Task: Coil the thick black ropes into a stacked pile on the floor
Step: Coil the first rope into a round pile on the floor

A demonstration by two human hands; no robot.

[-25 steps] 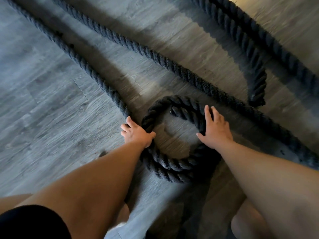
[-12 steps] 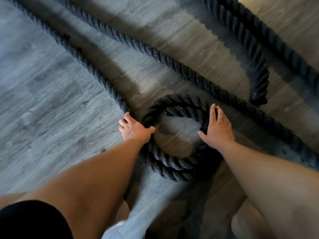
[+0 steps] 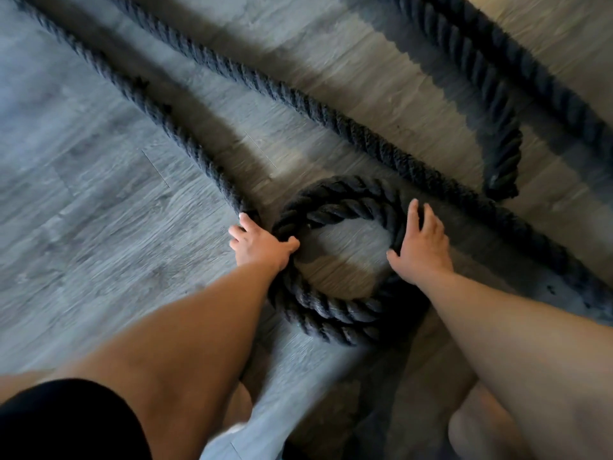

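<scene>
Head: rope coil (image 3: 331, 313) flat | tail (image 3: 194, 146) runs up-left | left hand (image 3: 262, 247) grips coil

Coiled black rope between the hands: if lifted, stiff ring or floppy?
Likely floppy: the coil lies flat in loose turns, with the left hand and right hand both on it. Probably heavy for its size, being thick. The rough twisted strands suggest it won't slip.

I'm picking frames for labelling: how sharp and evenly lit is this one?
Head view: motion blur smears the floor planks and the loose rope at left; the coil reads sharper; lighting is patchy, warm bright corner top right, dark shadow at bottom centre.
</scene>
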